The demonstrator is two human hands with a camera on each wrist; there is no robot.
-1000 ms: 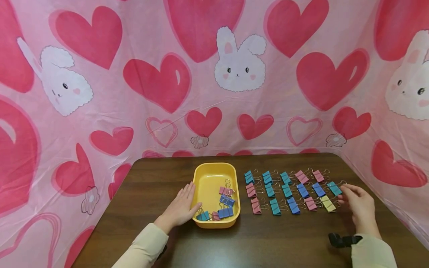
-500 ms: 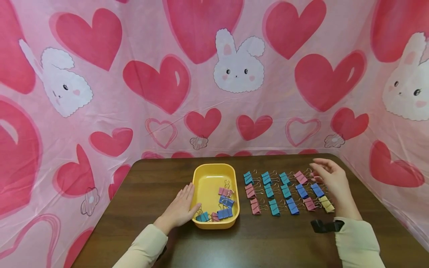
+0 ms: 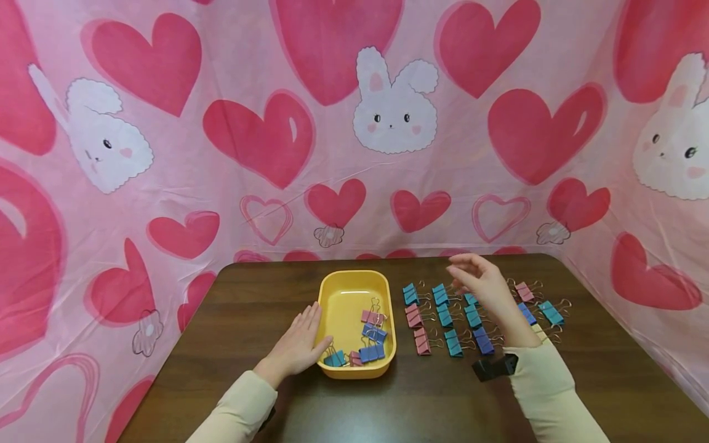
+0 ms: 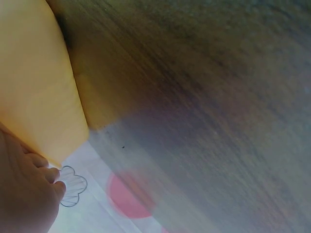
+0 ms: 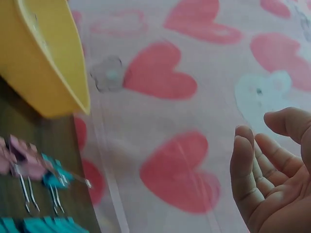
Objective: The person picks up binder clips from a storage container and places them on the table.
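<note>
My left hand (image 3: 296, 338) rests with straight fingers against the left side of the yellow tray (image 3: 354, 373). Inside it lie several binder clips, among them a blue clip (image 3: 372, 352), a teal clip (image 3: 335, 358) and a pink clip (image 3: 373, 317). Over the rows of binder clips on the table hovers my right hand (image 3: 484, 289), hiding some of them. In the right wrist view its loosely bent fingers (image 5: 243, 162) hold nothing, and thumb and fingertips stand apart. A teal binder clip (image 3: 552, 312) lies at the rows' right end.
Three rows of pink, teal, blue and yellow clips stretch right of the tray, with a pink clip (image 3: 422, 340) at the near left corner. The dark wooden table (image 3: 388, 412) ends at a heart-printed cloth (image 3: 332, 147) behind and at the sides.
My right hand has left the teal clip at the rows' right end and moved left above the clips toward the tray. The left hand has stayed at the tray.
</note>
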